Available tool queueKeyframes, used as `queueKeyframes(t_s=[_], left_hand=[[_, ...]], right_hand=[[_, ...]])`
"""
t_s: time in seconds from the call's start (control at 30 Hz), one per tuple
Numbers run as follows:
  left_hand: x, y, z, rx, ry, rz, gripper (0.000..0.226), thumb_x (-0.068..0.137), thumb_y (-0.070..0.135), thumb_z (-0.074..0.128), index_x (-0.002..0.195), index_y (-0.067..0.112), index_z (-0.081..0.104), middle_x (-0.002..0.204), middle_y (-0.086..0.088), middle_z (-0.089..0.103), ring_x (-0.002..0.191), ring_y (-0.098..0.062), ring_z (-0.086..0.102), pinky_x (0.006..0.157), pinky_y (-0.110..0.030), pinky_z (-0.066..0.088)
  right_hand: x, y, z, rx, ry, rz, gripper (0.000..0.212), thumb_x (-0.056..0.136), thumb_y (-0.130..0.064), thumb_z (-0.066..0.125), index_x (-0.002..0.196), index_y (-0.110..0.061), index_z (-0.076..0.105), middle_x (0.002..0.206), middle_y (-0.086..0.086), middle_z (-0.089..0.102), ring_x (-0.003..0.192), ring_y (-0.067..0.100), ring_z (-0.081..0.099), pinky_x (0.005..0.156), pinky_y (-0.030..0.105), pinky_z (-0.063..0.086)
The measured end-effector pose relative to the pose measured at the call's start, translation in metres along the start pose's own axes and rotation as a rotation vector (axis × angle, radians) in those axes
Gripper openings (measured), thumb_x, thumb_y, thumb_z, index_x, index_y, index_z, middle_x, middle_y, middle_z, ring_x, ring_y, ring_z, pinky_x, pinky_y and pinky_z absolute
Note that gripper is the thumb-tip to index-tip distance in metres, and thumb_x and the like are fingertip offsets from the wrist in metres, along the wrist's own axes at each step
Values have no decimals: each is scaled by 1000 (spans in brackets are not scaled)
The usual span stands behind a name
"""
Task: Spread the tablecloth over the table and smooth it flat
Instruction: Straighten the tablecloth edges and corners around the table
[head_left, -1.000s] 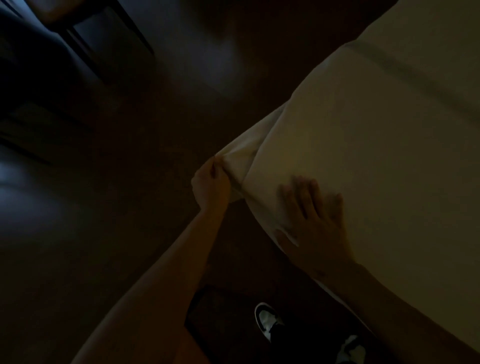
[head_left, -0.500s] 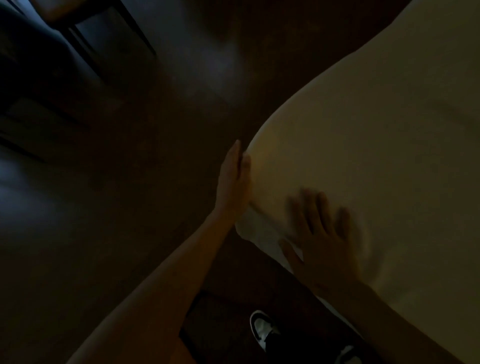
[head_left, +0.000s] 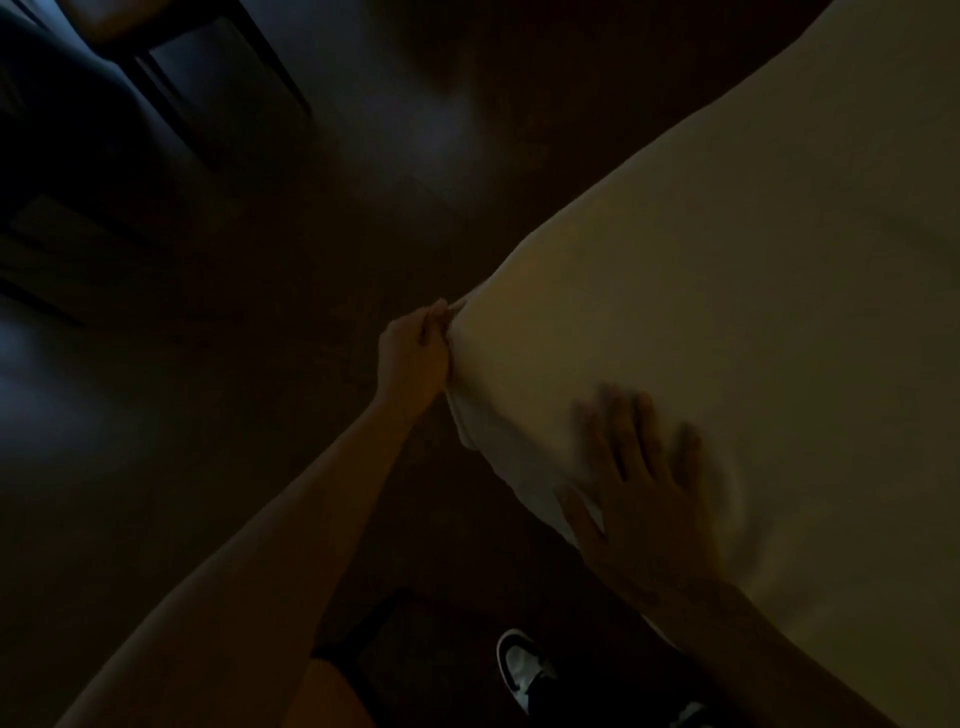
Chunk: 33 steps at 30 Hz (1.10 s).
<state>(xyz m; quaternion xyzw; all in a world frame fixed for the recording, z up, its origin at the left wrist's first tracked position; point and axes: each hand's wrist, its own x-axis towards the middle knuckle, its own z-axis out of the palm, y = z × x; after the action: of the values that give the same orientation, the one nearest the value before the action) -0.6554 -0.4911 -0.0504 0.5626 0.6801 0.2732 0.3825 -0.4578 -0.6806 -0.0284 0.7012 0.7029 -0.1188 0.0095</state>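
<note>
Dark floor, dim light; chair legs at far upper left. My left hand, grip closed on a pinch of the cloth at the corner where it drapes off the tabletop, a fold hanging just below. My right hand, grip open, fingers spread flat on the cloth near the same corner, blurred; shoe below.

Dim dining room in a home, cream cloth-covered table right of the fingers, dark glossy wooden floor, dark-framed chair far beyond them
</note>
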Motion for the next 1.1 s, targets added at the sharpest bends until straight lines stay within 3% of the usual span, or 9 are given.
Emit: queueKeyframes(t_s=[0.07, 0.17, 0.27, 0.4, 0.53, 0.63, 0.8, 0.97, 1.1], left_hand=[[14, -18, -13, 113, -4, -78, 31, 106, 28, 41, 100, 15, 69, 76, 2, 63, 58, 5, 57, 55, -16, 44], [24, -19, -24, 206, 33, -229, 36, 107, 30, 34, 136, 19, 52, 124, -8, 62, 109, -18, 63, 97, -41, 52], [4, 22, -7, 255, 100, 154, 49, 107, 33, 30, 152, 15, 33, 162, -6, 27, 150, -21, 21, 121, -37, 19], [-39, 50, 31, 590, -196, 781, 58, 103, 35, 27, 156, 12, 24, 165, -7, 16, 153, -24, 7, 123, -44, 13], [-39, 21, 35, 790, -258, 797, 58, 101, 42, 26, 156, 23, 26, 165, -2, 19, 153, -23, 8, 122, -51, 13], [-24, 11, 22, 874, -294, 799, 59, 101, 42, 21, 157, 25, 21, 166, 0, 16, 153, -23, 6, 122, -51, 15], [-28, 25, 7, 679, -79, 475, 58, 103, 39, 22, 158, 21, 17, 167, -4, 5, 153, -25, -1, 123, -52, 10], [-92, 17, 29, 659, -190, 758, 59, 103, 38, 31, 157, 14, 20, 166, -8, 10, 153, -27, 4, 123, -50, 10], [-90, -6, 36, 750, -228, 801, 56, 105, 42, 24, 153, 14, 32, 163, -7, 23, 152, -24, 13, 122, -50, 16]], right_hand=[[0, -1, 0, 12, 4, -1, 76, 96, -56, 30, 159, -21, 6, 166, 14, 13, 152, 35, 13, 116, 67, 12], [0, -2, -2, 29, -2, -5, 75, 96, -55, 26, 159, -21, 9, 166, 14, 13, 153, 35, 11, 116, 68, 11], [0, -3, -3, 8, 12, -7, 74, 97, -56, 27, 160, -22, 7, 167, 12, 7, 154, 34, 7, 116, 68, 10], [0, -2, 2, 20, 13, -3, 77, 97, -59, 30, 160, -20, 9, 167, 8, 5, 154, 30, 2, 118, 65, 7], [-7, -3, 4, 20, -6, 26, 77, 99, -57, 24, 158, -9, 13, 166, 17, 11, 154, 33, 3, 118, 65, 7], [-27, -6, 6, -28, -20, 22, 78, 97, -54, 37, 155, -4, 23, 165, 20, 11, 153, 37, 6, 117, 65, 14], [-81, -20, 1, 103, -50, -271, 74, 101, -53, 30, 158, -8, 15, 167, 14, 5, 154, 32, 5, 115, 58, 19], [-40, 8, -16, 130, 62, 6, 69, 101, -47, 24, 156, -6, 21, 167, 14, 3, 154, 33, 1, 120, 61, 13], [-11, 16, -5, 61, 4, -3, 73, 99, -51, 27, 158, -10, 12, 167, 13, 0, 154, 32, -2, 120, 61, 8]])
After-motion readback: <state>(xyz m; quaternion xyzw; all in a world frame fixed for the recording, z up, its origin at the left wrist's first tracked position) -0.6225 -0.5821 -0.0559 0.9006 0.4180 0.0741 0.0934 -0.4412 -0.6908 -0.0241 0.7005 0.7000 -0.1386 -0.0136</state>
